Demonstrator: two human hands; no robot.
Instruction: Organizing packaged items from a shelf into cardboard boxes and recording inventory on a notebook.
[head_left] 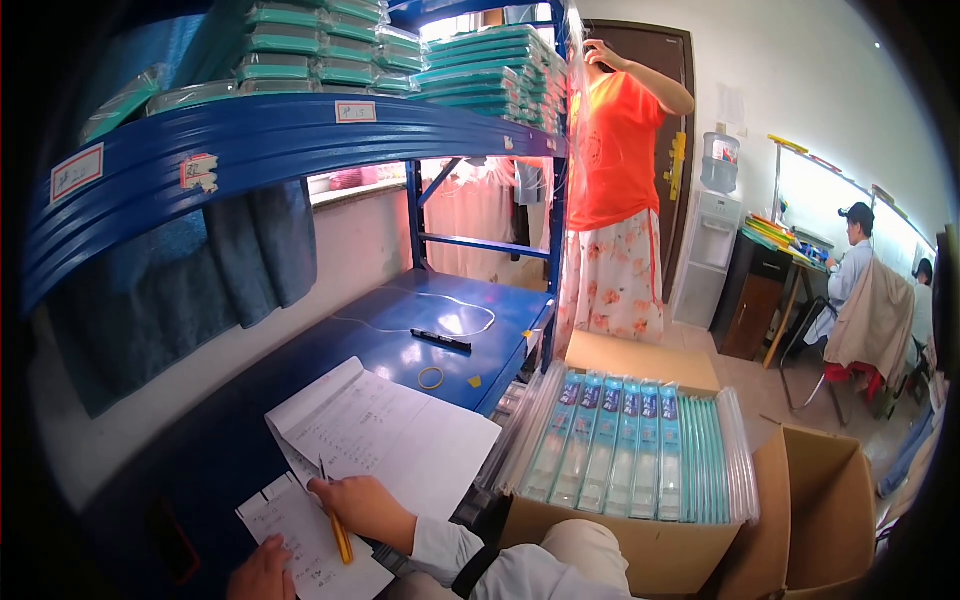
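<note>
My right hand [368, 510] is closed around a slim yellow pen-shaped tool [342, 540] with a thin dark tip; its exact kind does not show. Under that hand lies a small handwritten sheet [268, 512], overlapping a larger white paper pad [420, 430] with handwriting on its left part. At the lower edge, my left hand [264, 574] rests open on the small sheet's left side, fingers extended. The papers lie on a blue metal shelf [375, 325]. Farther back on it are a black marker [440, 341] and a yellow rubber band [431, 378].
An open carton [620, 545] of upright, plastic-wrapped teal packs [610, 440] stands to the right, beside another open carton [825, 510]. Overhead, a blue shelf beam [270, 135] carries stacked packs. A person in orange [620, 150] stands behind the rack; others sit far right.
</note>
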